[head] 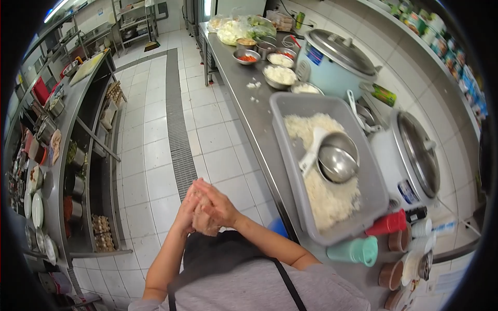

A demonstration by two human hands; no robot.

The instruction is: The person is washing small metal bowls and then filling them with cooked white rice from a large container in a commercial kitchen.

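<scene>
Near the waist, in front of the dark apron, my left hand [187, 210] and my right hand [221, 206] are pressed together. Between them is a soft, pale brownish lump [206, 223], perhaps a cloth; its kind is not clear. Both hands are over the floor, left of the steel counter [249, 107]. A grey plastic tub [278, 128] on that counter holds white rice [330, 198]. Metal bowls [337, 157] and a white plastic scoop [313, 151] lie on the rice.
Two large lidded rice cookers [330, 66] [404, 155] stand behind the tub. Small bowls of rice [280, 76] and bagged vegetables [233, 31] sit farther along. A green cup [352, 250] and a red cup [387, 222] lie nearby. A steel shelved table [83, 101] runs along the left.
</scene>
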